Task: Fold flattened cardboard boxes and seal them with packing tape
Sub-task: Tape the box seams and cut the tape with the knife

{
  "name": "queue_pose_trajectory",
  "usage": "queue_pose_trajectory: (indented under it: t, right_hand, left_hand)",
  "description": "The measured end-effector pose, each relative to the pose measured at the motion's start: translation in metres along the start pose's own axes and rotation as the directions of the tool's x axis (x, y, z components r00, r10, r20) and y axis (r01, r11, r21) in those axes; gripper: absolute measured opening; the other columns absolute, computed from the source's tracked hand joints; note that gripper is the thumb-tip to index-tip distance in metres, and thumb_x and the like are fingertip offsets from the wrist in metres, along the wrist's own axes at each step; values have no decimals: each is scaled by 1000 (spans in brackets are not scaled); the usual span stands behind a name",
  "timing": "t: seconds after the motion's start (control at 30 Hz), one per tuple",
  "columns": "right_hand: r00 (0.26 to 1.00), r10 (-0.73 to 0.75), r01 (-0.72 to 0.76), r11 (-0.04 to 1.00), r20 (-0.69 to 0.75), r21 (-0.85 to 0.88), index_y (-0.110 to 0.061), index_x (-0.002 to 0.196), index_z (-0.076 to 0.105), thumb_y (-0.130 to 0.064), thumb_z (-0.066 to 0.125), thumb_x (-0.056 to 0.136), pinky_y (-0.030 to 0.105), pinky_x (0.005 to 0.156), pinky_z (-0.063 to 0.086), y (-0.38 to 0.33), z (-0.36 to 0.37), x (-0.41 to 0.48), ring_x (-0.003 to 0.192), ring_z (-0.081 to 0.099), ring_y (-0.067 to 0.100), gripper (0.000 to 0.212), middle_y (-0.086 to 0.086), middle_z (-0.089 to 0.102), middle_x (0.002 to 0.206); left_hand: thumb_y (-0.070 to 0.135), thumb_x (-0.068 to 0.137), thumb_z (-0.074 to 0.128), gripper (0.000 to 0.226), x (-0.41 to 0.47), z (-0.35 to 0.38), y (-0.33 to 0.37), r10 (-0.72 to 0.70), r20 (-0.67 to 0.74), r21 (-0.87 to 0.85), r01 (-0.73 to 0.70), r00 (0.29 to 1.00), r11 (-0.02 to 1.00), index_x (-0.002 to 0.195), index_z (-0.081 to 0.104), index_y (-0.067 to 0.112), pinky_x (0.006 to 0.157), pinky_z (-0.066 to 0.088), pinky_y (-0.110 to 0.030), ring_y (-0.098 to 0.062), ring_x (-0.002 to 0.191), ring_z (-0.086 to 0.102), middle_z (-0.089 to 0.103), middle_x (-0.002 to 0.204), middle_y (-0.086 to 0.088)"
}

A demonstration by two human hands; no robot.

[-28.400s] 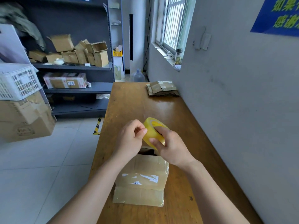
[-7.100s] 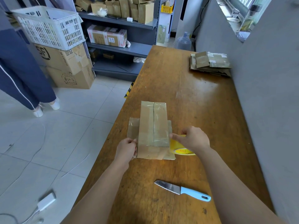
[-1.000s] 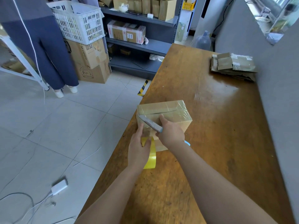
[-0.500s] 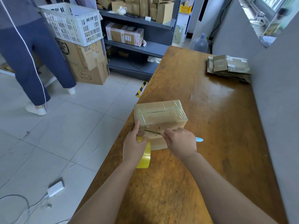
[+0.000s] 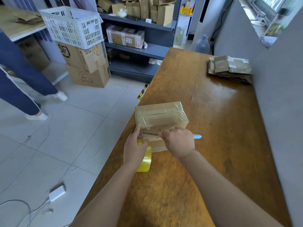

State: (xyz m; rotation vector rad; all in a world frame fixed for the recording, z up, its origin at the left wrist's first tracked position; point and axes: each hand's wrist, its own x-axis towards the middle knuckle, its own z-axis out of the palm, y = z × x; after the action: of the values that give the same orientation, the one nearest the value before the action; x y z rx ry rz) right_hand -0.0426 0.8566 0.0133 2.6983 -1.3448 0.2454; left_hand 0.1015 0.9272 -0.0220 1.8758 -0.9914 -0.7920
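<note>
Right hand (image 5: 178, 142) is closed round the blue-handled knife (image 5: 197, 136), its thin blade lying level across the near face of the box (image 5: 161, 115) and pointing towards the left hand (image 5: 134, 149). That left hand grips the yellow roll of tape (image 5: 146, 159) just below the box's near left corner, with the forefinger raised against that corner. The box itself stands folded up near the left edge of the wooden table (image 5: 221, 128), its top already shiny with tape over the seam. To my eye this is the cutting step: the strip has been run down the near side and now has to be parted from the roll, though the stretch of tape between roll and box is too clear to make out properly. The next move, I'd say, wants the roll pulled taut away from the box while the blade goes through the strip close to the cardboard, kept well off the left forefinger, and then the loose end smoothed down. A pile of flat boxes (image 5: 229, 68) waits at the far end by the wall.
</note>
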Motion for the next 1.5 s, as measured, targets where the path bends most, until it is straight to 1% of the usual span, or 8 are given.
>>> queue_pose_trajectory:
  t: [0.27, 0.43, 0.8, 0.9, 0.97, 1.07, 1.2, 1.5]
  right_hand:
    - [998, -44, 49, 993, 48, -109, -19, 49, 57, -13, 95, 47, 19, 40, 16, -6, 3, 4, 44, 44, 19, 39, -3, 39, 34]
    - [929, -30, 133, 957, 370, -256, -16, 97, 65, -8, 51, 93, 29, 58, 40, -12, 9, -17, 99, 49, 18, 16, 3, 64, 90]
    - [746, 63, -120, 992, 663, 41, -21, 100, 66, -40, 40, 101, 31, 69, 37, -16, 53, -57, 88, 57, 23, 32, 2, 63, 99]
    - [831, 99, -163, 984, 547, 71, -22, 113, 63, -43, 48, 97, 30, 74, 37, -16, 49, -54, 103, 56, 23, 30, -1, 60, 111]
    - [963, 168, -212, 955, 211, 208, -16, 104, 63, -37, 54, 94, 28, 66, 36, -17, 40, -35, 95, 58, 27, 25, 1, 59, 104]
    - [934, 196, -89, 937, -299, 337, -10, 95, 66, -36, 57, 90, 32, 64, 46, -20, 24, 8, 85, 60, 30, 28, 9, 62, 95]
    - [989, -11, 63, 929, -144, 366, -10, 126, 62, -25, 69, 88, 47, 104, 40, -21, 26, 46, 136, 43, 33, 41, 12, 54, 140]
    - [980, -48, 112, 936, -195, 333, -14, 112, 72, -24, 83, 72, 48, 100, 47, -20, 55, 50, 119, 60, 35, 42, 10, 67, 123]
  left_hand:
    - [26, 93, 62, 70, 3, -2, 1, 6, 8, 23, -6, 1000, 1000, 150, 24, 39, 80, 40, -23, -9, 102, 53, 59, 106, 7]
    - [24, 91, 64, 73, 1, -5, 0, 16, 28, 38, -17, 999, 999, 149, 24, 43, 79, 44, -22, -7, 101, 55, 59, 105, 8]
    - [24, 95, 59, 65, 2, -5, 3, 6, 20, 29, -7, 1000, 1000, 147, 27, 45, 82, 43, -22, -5, 102, 54, 58, 106, 14]
    - [21, 100, 50, 56, 0, -5, 4, 12, -9, 47, -12, 1000, 999, 147, 29, 43, 85, 41, -21, -3, 106, 50, 53, 113, 17]
    - [20, 100, 49, 55, -1, -4, 4, 17, -22, 54, -16, 1000, 998, 147, 30, 43, 87, 42, -21, -2, 108, 49, 53, 118, 17]
    - [19, 100, 50, 54, -1, -1, 3, 45, -52, 54, -43, 998, 998, 147, 34, 39, 89, 46, -24, -6, 110, 55, 58, 123, 13]
    - [20, 99, 51, 52, -1, -1, 1, 68, -71, 46, -65, 995, 997, 146, 37, 37, 88, 46, -21, -8, 111, 57, 60, 124, 12]
    - [19, 98, 54, 53, 2, -5, 1, 27, -46, 20, -26, 999, 999, 144, 38, 40, 89, 48, -22, -6, 114, 56, 58, 132, 13]
